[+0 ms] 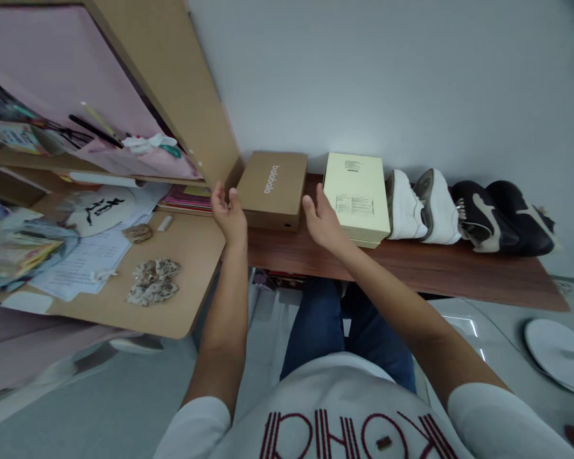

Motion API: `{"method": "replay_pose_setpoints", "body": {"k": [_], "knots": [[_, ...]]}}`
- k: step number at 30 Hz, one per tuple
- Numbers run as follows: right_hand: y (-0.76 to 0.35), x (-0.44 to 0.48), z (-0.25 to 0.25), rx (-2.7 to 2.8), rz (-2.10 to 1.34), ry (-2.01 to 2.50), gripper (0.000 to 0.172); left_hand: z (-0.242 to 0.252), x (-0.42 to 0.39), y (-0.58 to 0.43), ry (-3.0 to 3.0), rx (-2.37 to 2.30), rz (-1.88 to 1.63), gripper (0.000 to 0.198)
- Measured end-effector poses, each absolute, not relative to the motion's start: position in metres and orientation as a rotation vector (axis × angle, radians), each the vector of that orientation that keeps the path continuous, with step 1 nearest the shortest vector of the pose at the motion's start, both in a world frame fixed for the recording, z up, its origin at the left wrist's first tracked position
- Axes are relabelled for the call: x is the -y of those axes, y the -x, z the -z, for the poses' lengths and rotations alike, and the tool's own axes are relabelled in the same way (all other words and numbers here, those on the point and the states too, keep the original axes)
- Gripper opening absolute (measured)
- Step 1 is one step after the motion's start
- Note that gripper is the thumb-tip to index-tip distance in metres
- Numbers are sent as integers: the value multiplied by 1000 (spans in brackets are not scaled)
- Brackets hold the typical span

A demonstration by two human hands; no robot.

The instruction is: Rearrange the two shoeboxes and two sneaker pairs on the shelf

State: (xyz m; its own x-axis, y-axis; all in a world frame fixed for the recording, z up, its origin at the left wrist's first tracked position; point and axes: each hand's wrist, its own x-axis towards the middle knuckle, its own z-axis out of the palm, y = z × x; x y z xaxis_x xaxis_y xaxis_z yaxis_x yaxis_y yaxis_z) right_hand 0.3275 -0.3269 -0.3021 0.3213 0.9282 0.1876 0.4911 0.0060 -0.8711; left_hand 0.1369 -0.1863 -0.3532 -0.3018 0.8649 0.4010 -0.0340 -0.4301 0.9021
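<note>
A brown shoebox (276,182) with white lettering lies closed on a dark wooden shelf board (287,254). My left hand (229,213) is at its left front corner, fingers and thumb apart and holding nothing; I cannot tell if it touches the cardboard. In the gap between the brown box and a pale yellow shoebox (356,188), my right hand (322,220) is raised with thumb and fingers spread. It overlaps the yellow box's left edge in view, and contact is unclear. That yellow box is also closed, with printed labels on its lid and side.
White shoes (405,207) and black shoes (495,217) stand along the board to the right. At left, a desk (191,255) holds papers, a white cap (103,210) and scrunchies (154,280). A tall wooden side panel (172,70) rises beside the brown box. A white round object (559,354) sits lower right.
</note>
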Motion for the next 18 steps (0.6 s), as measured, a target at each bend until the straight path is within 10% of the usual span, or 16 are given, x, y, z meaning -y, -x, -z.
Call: {"method": "replay_pose_setpoints", "body": {"k": [18], "knots": [[-464,361,331,1050,-364,1891,96,379,253,-300,-1301,-890,-1113,65]]}}
